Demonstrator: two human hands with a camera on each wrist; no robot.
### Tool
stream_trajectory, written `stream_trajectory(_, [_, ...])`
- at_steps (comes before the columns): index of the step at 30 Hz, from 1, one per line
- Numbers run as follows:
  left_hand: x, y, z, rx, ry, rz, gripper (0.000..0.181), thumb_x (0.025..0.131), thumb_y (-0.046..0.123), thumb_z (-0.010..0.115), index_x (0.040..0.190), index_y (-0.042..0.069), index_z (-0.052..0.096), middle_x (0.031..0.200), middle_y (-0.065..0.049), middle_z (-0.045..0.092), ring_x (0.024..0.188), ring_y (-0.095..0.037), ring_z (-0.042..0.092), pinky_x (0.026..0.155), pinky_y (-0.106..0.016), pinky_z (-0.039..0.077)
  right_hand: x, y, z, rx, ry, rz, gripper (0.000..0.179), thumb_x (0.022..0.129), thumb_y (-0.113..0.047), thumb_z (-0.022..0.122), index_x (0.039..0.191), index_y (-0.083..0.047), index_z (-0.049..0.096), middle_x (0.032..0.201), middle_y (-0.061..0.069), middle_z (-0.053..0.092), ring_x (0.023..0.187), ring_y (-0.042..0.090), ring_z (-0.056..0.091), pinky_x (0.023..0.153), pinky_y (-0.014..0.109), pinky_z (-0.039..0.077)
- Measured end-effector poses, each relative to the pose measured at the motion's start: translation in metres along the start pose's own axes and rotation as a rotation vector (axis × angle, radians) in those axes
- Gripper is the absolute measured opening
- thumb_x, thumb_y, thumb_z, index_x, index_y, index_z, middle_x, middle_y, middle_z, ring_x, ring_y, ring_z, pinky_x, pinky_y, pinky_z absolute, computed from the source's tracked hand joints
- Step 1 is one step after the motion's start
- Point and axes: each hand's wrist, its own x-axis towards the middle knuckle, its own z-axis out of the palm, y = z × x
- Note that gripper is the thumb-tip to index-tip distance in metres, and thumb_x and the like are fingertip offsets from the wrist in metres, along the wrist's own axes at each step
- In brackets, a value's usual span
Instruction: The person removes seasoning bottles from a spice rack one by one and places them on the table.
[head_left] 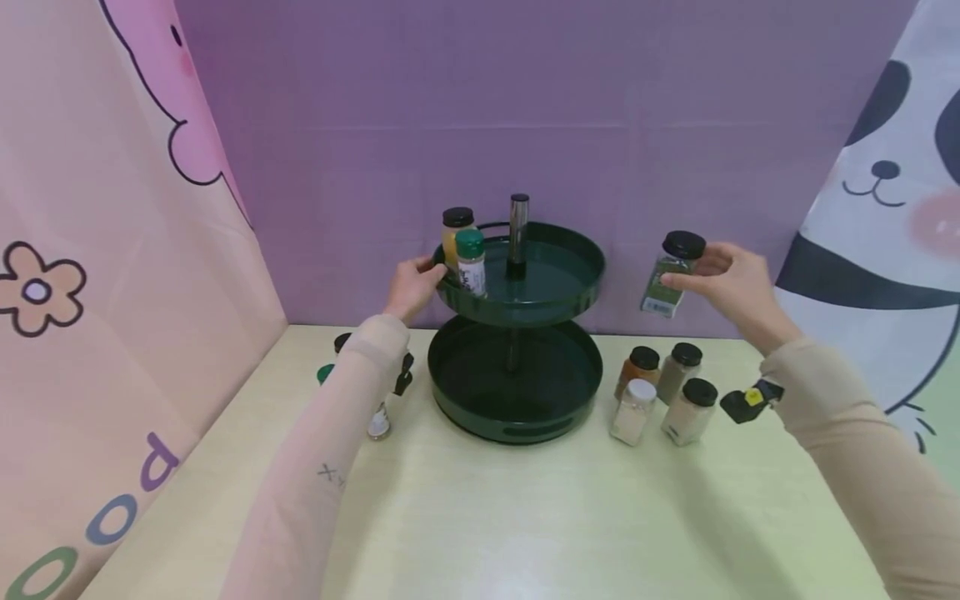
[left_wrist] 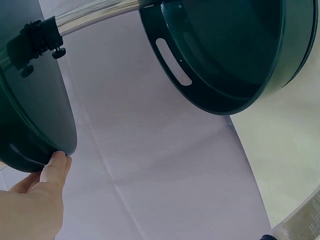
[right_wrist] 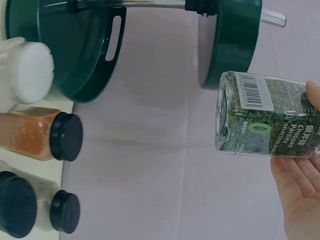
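Observation:
My right hand (head_left: 738, 287) grips a jar of chopped parsley (right_wrist: 270, 115) with a black lid, raised above the table to the right of a two-tier dark green turntable rack. Thumb and fingers hold it from opposite sides. At the left edge of the rack's upper tray (head_left: 525, 312), my left hand (head_left: 412, 287) pinches the rim, its fingertips against the underside in the left wrist view. Just beside that thumb stand a green-capped spice bottle (head_left: 471, 265) and a black-lidded yellow jar (head_left: 452, 237) on the upper tray. The lower tray (head_left: 517, 429) has no jars on it.
Right of the rack stand an orange spice jar (head_left: 637, 372), a white-capped jar (head_left: 633, 412) and two more black-lidded jars (head_left: 688, 412). Several bottles, including a small one (head_left: 378, 423), are partly hidden behind the left sleeve (head_left: 322, 467). A purple cloth (head_left: 420, 108) hangs behind.

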Motion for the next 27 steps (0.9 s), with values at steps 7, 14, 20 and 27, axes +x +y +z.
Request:
stream_trajectory(7, [0.000, -0.001, 0.000, 0.002, -0.003, 0.006, 0.042, 0.094, 0.025, 0.049, 0.132, 0.007, 0.049, 0.128, -0.012, 0.055, 0.117, -0.022, 0.050, 0.100, -0.039, 0.040, -0.004, 0.016, 0.002, 0.010, -0.019, 0.001, 0.099, 0.070, -0.057, 0.068, 0.141, -0.001, 0.027, 0.138, 0.024, 0.039, 0.124, 0.037, 0.039, 0.099, 0.057, 0.033])
stream_trajectory(14, [0.001, -0.001, 0.000, 0.014, 0.003, 0.011, 0.042, 0.094, 0.025, 0.049, 0.132, 0.007, 0.049, 0.128, -0.012, 0.055, 0.118, -0.022, 0.049, 0.101, -0.038, 0.039, -0.008, 0.029, 0.002, 0.006, -0.028, 0.013, 0.100, 0.071, -0.057, 0.068, 0.141, 0.001, 0.024, 0.138, 0.025, 0.038, 0.124, 0.039, 0.038, 0.099, 0.059, 0.033])
stream_trajectory(20, [0.001, -0.001, 0.000, 0.018, 0.004, 0.002, 0.042, 0.094, 0.025, 0.049, 0.133, 0.008, 0.049, 0.129, -0.012, 0.054, 0.118, -0.022, 0.050, 0.101, -0.038, 0.039, -0.014, 0.039, 0.002, 0.002, -0.047, 0.005, 0.097, 0.072, -0.054, 0.069, 0.140, 0.001, 0.026, 0.137, 0.026, 0.039, 0.123, 0.040, 0.039, 0.098, 0.059, 0.033])
stream_trajectory(27, [0.000, -0.001, 0.001, 0.026, 0.010, 0.004, 0.042, 0.094, 0.025, 0.049, 0.132, 0.009, 0.049, 0.129, -0.011, 0.054, 0.119, -0.022, 0.049, 0.101, -0.038, 0.039, -0.020, 0.049, 0.002, -0.023, -0.072, -0.008, 0.095, 0.073, -0.051, 0.069, 0.139, 0.003, 0.027, 0.136, 0.027, 0.040, 0.123, 0.041, 0.040, 0.097, 0.058, 0.036])
